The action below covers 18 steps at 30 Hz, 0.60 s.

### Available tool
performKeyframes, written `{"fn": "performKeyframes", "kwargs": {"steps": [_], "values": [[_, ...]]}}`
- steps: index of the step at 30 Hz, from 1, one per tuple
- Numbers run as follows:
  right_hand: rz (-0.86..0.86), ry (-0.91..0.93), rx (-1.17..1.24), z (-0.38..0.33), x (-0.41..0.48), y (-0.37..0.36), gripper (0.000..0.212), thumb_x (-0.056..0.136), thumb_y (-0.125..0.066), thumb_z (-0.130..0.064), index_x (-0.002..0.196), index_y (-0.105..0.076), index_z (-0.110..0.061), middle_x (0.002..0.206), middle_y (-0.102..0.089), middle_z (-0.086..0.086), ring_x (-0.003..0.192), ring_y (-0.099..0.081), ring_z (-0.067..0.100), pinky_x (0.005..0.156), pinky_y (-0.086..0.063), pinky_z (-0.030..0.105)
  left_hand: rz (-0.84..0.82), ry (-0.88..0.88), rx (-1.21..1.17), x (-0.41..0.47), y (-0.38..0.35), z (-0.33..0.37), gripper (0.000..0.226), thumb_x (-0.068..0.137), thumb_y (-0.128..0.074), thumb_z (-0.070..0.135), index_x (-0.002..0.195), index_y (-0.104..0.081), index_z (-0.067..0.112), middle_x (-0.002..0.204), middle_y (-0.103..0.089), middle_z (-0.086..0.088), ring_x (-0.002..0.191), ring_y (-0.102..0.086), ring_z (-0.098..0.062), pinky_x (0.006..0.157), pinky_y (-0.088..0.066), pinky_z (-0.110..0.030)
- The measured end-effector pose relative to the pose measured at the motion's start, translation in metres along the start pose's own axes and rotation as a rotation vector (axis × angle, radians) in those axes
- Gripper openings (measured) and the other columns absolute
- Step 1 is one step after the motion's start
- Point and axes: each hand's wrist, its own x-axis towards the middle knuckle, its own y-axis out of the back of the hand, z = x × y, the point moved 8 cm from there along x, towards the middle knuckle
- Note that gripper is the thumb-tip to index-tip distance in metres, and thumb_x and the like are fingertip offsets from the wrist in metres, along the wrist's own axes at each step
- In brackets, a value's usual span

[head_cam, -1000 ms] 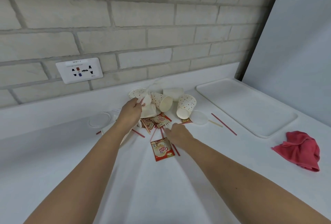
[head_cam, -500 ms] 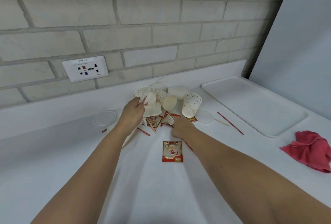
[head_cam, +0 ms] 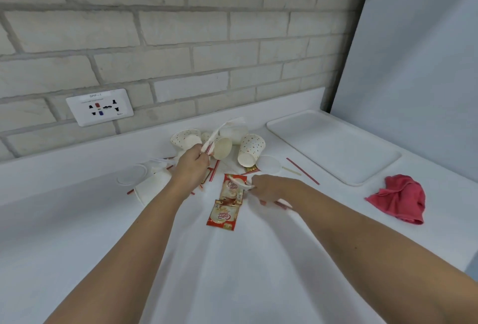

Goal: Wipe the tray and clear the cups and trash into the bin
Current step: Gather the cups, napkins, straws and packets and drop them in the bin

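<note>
Head view: cups [head_cam: 251,150] are judged light, crushable, best taken at rims; beside them stirrers [head_cam: 210,147] are gripped by the left hand [head_cam: 192,168], a white utensil [head_cam: 243,186] pinched by the right hand [head_cam: 270,189].

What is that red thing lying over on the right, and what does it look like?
It is a red cloth, soft-looking fabric crumpled into a loose heap, with folds and a hemmed edge showing. It lies on the white counter at the right, a little nearer than the white tray and seemingly not touching it. Only the counter touches it; no hand is on it.
</note>
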Motion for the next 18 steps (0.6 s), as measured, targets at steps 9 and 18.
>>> {"fn": "performKeyframes", "kwargs": {"steps": [9,18], "values": [[0.086,-0.048,0.385,0.075,-0.064,0.0,0.022,0.099,-0.034,-0.015,0.078,-0.04,-0.019,0.076,-0.043,0.002,0.06,-0.033,0.014,0.054,-0.025,0.025,-0.063,0.057,-0.042,-0.031,-0.055,0.012,0.024,0.093,-0.033,0.009,0.076,-0.05,0.015,0.072,-0.045,-0.006,0.059,-0.037,-0.016,0.052,-0.028,-0.027],[0.074,-0.124,0.568,0.169,-0.181,-0.022,0.007,0.096,-0.046,-0.015,0.094,-0.052,-0.013,0.06,-0.043,0.0,0.056,-0.041,0.015,0.057,-0.037,0.024,-0.383,0.053,-0.108,-0.114,-0.187,0.07,0.021,0.096,-0.037,0.015,0.079,-0.05,0.014,0.064,-0.04,-0.001,0.05,-0.031,-0.012,0.046,-0.025,-0.022]]}}
